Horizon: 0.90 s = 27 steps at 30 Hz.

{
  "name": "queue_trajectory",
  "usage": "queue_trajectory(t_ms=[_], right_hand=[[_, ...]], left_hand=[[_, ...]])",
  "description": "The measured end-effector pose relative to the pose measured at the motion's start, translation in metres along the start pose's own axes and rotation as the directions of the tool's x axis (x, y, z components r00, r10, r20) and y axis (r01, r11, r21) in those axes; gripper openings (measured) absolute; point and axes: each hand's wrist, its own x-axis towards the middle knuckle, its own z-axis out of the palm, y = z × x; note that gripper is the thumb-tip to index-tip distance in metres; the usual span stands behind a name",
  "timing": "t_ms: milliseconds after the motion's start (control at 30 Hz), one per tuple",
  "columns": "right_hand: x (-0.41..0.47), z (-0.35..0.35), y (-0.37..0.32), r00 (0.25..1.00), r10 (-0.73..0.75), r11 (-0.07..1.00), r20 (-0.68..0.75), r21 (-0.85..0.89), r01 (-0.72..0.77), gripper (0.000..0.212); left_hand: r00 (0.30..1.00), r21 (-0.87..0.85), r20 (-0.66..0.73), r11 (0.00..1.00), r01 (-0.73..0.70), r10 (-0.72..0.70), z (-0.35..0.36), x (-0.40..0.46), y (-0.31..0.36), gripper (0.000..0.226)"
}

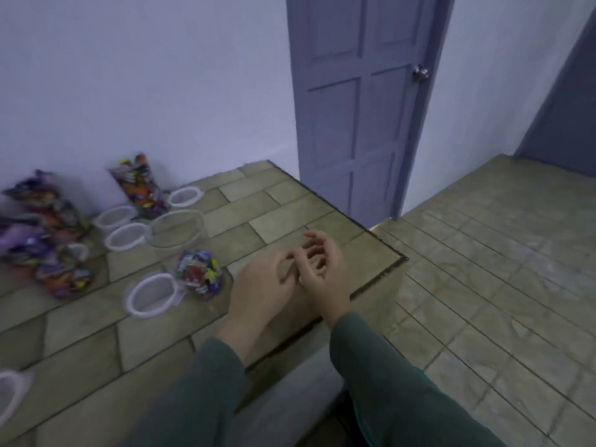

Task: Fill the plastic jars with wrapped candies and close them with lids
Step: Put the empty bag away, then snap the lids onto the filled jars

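My left hand [263, 285] and my right hand [321, 269] hover side by side over the tiled platform [258, 204], fingers loosely curled, holding nothing. Left of them stands a jar full of wrapped candies [200, 274] with a white lid [151, 295] lying beside it. An empty clear jar [175, 232] stands farther back. Three more white lids [125, 237] [114, 217] [184, 196] lie around it. A bag of candies [140, 185] leans on the wall. Another pile of candy bags [48, 233] lies at the far left, blurred.
The platform ends in a dark-edged corner [400, 259] just right of my hands, with a lower tiled floor [483, 269] beyond. A closed purple door [361, 101] stands behind. Another white lid [9, 395] shows at the bottom left edge.
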Motion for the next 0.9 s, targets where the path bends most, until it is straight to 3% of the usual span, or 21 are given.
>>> queue_trajectory(t_ms=[133, 233, 300, 367, 533, 667, 833, 900], right_hand=[[0.011, 0.066, -0.023, 0.946, 0.002, 0.999, 0.325, 0.044, -0.017, 0.047], [0.012, 0.108, -0.035, 0.855, 0.037, 0.998, 0.517, 0.017, -0.054, 0.075], [0.015, 0.127, -0.043, 0.815, 0.095, 0.991, 0.572, 0.019, -0.129, 0.097], [0.018, 0.143, -0.046, 0.807, 0.11, 0.984, 0.581, 0.053, -0.172, 0.109], [0.024, 0.164, -0.043, 0.804, 0.135, 0.979, 0.58, 0.045, -0.197, 0.077], [0.033, 0.169, -0.037, 0.777, 0.137, 0.978, 0.614, 0.04, -0.204, 0.074], [0.05, 0.178, -0.035, 0.757, 0.132, 0.985, 0.64, 0.003, -0.175, 0.08], [0.056, 0.181, -0.031, 0.754, 0.137, 0.984, 0.642, 0.002, -0.181, 0.086]], left_hand=[[0.978, 0.042, -0.2, 0.996, 0.076, -0.066, -0.042, -0.029, -0.046, 0.011], [0.957, 0.104, -0.234, 0.975, 0.198, -0.17, -0.063, -0.048, -0.082, 0.009], [0.941, 0.116, -0.209, 0.949, 0.294, -0.266, -0.072, -0.059, -0.105, 0.006], [0.922, 0.136, -0.216, 0.926, 0.353, -0.32, -0.077, -0.064, -0.13, 0.016], [0.875, 0.296, -0.06, 0.829, 0.475, -0.48, -0.084, -0.068, -0.165, 0.039], [0.869, 0.412, 0.0, 0.792, 0.45, -0.494, -0.086, -0.068, -0.174, 0.036], [0.871, 0.345, -0.021, 0.815, 0.466, -0.49, -0.096, -0.062, -0.182, 0.024], [0.878, 0.245, -0.067, 0.846, 0.474, -0.473, -0.103, -0.059, -0.187, 0.021]])
